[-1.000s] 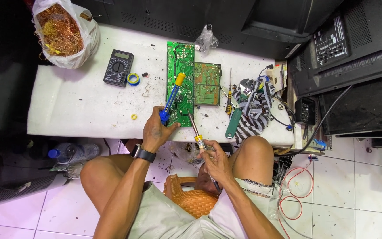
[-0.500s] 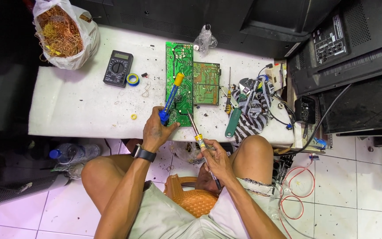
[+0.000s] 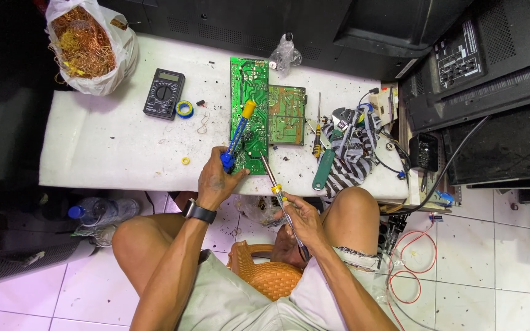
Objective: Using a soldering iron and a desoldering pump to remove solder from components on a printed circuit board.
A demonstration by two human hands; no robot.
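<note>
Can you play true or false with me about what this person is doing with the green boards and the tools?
1. The left hand holds a blue and yellow desoldering pump. True.
2. The right hand is empty. False: it holds a soldering iron whose tip points at the long green circuit board.
3. The black multimeter lies on top of the green board. False: it lies on the white table, left of the board.
4. A plastic bag of copper wire sits at the table's far left corner. True.
5. A wristwatch is on the left wrist. True.
</note>
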